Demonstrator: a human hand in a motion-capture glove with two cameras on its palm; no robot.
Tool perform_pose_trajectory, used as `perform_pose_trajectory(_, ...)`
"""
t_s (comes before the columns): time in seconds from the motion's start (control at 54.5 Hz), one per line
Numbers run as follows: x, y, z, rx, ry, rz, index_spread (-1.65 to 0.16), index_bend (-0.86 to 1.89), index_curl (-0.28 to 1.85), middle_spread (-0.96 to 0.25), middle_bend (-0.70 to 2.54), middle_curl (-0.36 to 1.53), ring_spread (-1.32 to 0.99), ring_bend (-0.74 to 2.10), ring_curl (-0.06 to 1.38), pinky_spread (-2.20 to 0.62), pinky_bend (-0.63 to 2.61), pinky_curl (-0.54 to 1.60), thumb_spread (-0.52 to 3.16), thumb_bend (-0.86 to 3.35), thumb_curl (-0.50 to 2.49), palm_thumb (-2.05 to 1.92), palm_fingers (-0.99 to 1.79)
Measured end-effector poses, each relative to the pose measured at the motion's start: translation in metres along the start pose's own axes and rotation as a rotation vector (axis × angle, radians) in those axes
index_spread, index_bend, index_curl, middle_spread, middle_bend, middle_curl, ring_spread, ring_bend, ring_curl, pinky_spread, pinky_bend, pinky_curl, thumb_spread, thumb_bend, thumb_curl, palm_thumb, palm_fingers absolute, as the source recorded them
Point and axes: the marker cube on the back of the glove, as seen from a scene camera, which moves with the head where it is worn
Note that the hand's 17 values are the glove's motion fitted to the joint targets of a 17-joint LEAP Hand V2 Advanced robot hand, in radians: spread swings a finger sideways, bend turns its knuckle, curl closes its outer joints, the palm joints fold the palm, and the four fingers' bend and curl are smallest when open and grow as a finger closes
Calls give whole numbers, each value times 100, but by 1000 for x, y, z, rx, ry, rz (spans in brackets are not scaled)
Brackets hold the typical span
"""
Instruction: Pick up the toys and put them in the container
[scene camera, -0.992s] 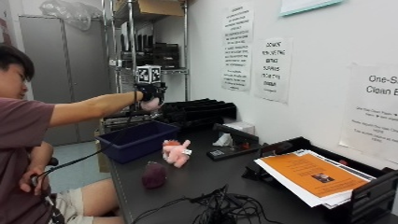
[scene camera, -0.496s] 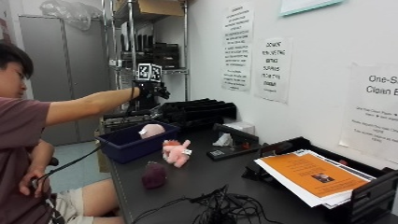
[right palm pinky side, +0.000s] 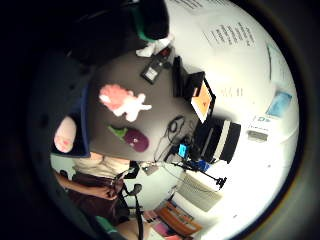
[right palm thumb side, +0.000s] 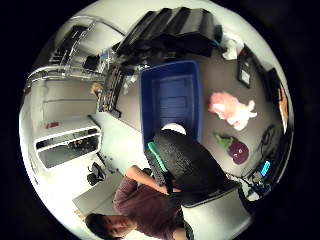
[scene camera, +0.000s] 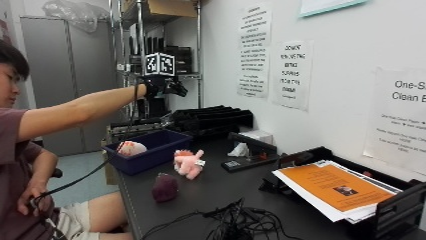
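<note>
Toy (scene camera: 131, 148) now in bin (scene camera: 160, 154), below grip (scene camera: 166, 88).

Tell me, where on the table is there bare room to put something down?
Bare table lies between the pink toy, the purple toy and the orange papers. The blue bin has room beyond the toy in it. It is crowded by the cables at the front edge and the black trays at the wall.

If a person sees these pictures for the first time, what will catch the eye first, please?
Probably the gloved right hand, raised high above the blue container with nothing in it. One pale toy lies inside the container. Beside it on the dark table wait a pink plush toy and a purple eggplant toy.
</note>
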Motion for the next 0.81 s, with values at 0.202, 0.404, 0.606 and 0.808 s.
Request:
perform_pose_trajectory(0.202,68,52,32,-37,23,68,-20,8,26,6,12,26,7,34,40,7,104,31,117,-5,32,-6,-25)
perform_pose_trajectory(0.404,110,84,103,-121,23,140,-20,8,23,5,13,24,7,33,39,7,102,31,118,-5,29,-5,-23)
perform_pose_trajectory(0.606,133,103,242,-336,-10,190,-20,5,19,5,13,23,6,34,39,6,104,32,119,-4,27,-5,-24)
perform_pose_trajectory(0.808,137,106,329,-271,-42,230,-21,7,16,6,13,22,6,40,41,6,114,35,118,-3,28,-2,-15)
